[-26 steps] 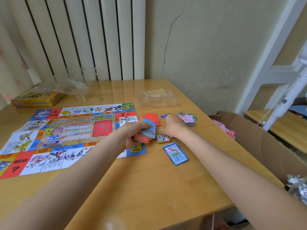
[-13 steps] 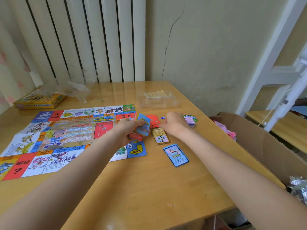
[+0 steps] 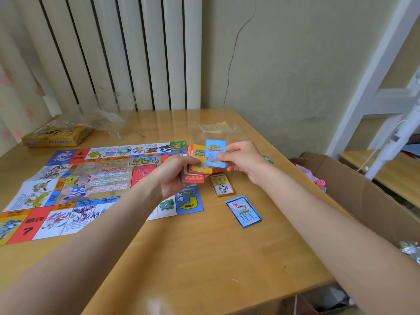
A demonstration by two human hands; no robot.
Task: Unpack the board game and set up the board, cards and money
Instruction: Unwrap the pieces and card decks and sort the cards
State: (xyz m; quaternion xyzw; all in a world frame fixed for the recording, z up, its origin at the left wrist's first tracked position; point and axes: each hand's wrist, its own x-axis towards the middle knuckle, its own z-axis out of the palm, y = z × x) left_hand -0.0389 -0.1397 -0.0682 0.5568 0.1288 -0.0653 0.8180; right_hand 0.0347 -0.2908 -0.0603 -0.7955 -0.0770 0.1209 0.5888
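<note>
The colourful game board (image 3: 68, 192) lies unfolded on the left of the wooden table (image 3: 204, 258). My left hand (image 3: 175, 176) holds a fanned stack of cards (image 3: 197, 164), yellow and red, above the board's right edge. My right hand (image 3: 241, 160) pinches a single blue card (image 3: 214, 152) upright beside that stack. On the table below lie a small yellow-framed card pile (image 3: 221, 184) and a blue card (image 3: 243, 211), face up. Part of the money or cards behind my right wrist is hidden.
The yellow game box (image 3: 56, 136) sits at the back left under crumpled clear plastic (image 3: 97, 120). A clear plastic tray (image 3: 216, 129) stands behind my hands. An open cardboard box (image 3: 363, 201) is off the table's right edge.
Both hands have lifted off the table with the cards. My right hand, empty before, now pinches a blue card beside the stack in my left hand.
</note>
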